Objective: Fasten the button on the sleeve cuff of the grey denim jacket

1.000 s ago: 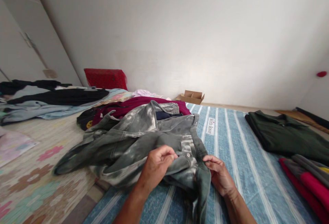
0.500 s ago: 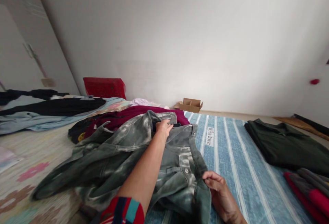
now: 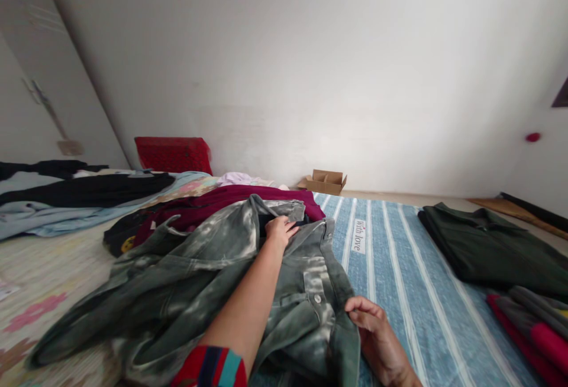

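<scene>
So my left hand (image 3: 279,233) is stretched out front, back of it facing up, fingers (image 3: 291,226) slightly spread and pointing off to the right. Thumb's hidden, so can't say if it's gripping. Behind those fingers my bare left forearm (image 3: 246,307) slants back toward me, ending at a striped sleeve (image 3: 215,368). My right hand (image 3: 373,325) is closer in, to the right of the left fingers, thumb and forefinger pinched together, tips aimed left. Right wrist (image 3: 403,370) trails behind them.
</scene>
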Action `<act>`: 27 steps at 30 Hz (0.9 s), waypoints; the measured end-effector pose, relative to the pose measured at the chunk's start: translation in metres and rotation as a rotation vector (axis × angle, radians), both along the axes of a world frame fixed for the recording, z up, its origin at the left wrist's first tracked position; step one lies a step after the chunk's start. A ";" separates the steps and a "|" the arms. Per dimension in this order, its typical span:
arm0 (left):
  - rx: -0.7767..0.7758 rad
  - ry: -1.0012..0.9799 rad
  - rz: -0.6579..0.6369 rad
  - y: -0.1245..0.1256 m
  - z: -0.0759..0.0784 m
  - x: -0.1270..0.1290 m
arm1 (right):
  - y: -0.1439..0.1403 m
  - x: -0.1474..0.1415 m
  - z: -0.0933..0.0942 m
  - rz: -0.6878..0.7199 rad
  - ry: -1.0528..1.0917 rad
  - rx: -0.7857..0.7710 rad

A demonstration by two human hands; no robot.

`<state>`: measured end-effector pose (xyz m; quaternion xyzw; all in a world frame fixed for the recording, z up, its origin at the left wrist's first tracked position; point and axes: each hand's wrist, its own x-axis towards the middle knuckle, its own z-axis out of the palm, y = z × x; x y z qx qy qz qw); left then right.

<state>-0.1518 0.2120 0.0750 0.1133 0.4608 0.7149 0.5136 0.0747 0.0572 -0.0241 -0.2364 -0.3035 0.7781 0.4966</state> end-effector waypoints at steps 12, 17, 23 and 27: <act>0.160 0.020 -0.499 -0.178 -0.027 0.043 | -0.002 0.003 0.017 -0.067 -0.014 0.068; 0.107 -0.049 -0.570 -0.187 -0.038 0.038 | 0.000 0.005 0.017 0.008 -0.016 0.048; 0.088 0.079 -0.563 -0.195 -0.042 0.027 | 0.000 0.002 0.015 0.108 -0.054 0.109; 0.069 0.164 -0.582 -0.203 -0.039 0.017 | 0.000 0.002 0.014 0.113 -0.059 0.105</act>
